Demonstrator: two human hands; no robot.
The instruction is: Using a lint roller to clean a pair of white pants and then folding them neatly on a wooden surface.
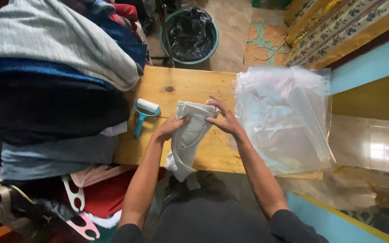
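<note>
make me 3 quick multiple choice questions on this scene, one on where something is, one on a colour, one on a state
1. Where does the lint roller lie?
A. on the wooden table, left of the folded garment
B. inside the green tub
C. on top of the plastic bags

2. What colour is the lint roller's handle?
A. red
B. blue
C. black

3. How is the pale folded garment held?
A. it lies untouched
B. one hand lifts it in the air
C. both hands press on it at the table edge

Answers: 1 A, it rests on bare wood beside the garment. 2 B, the handle is light blue. 3 C, the left hand and right hand both rest on it, its lower end hanging over the edge.
</note>
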